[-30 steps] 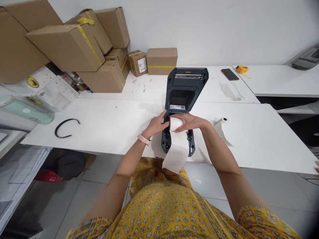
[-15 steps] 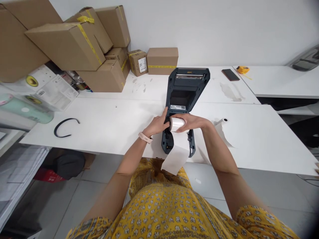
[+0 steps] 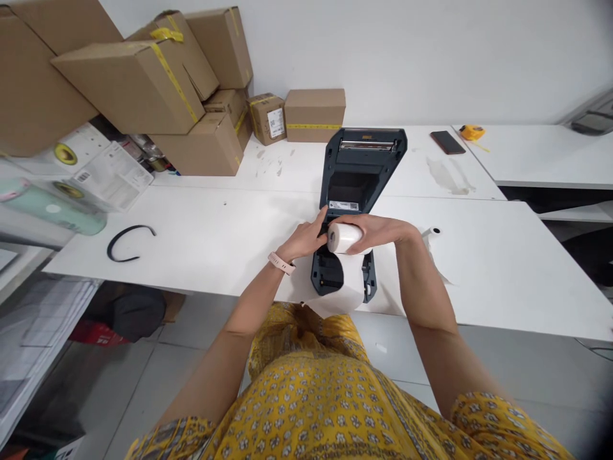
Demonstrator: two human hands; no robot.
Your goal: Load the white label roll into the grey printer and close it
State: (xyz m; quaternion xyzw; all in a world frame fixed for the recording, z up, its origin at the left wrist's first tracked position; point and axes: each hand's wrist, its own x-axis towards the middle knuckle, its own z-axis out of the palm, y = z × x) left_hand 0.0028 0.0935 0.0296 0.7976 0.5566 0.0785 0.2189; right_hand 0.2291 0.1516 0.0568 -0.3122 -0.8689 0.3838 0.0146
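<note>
A dark label printer (image 3: 330, 185) sits on the white table, its lid raised toward the back. My right hand (image 3: 368, 231) is closed around a white paper roll (image 3: 342, 238) over the printer's bay. The roll's left end with its core hole shows, slightly tilted. From it a loose paper strip (image 3: 352, 281) hangs down past the table's front edge. My left hand (image 3: 306, 239) grips the printer's left side near the hinge. Its index finger points up along the side and the thumb lies inside, close to the roll's end; the other fingers are mostly hidden.
Cardboard boxes (image 3: 129, 83) are piled at the back left, beside a green bottle (image 3: 57, 207). A black headband (image 3: 112, 246) lies left. To the right are a small roll with a black core (image 3: 433, 232), a phone (image 3: 447, 142) and a yellow tape measure (image 3: 472, 132).
My right hand has tilted the roll, turning its left end toward me and off the bay. The paper strip has curled and swung left. My left hand stays at the printer's side.
</note>
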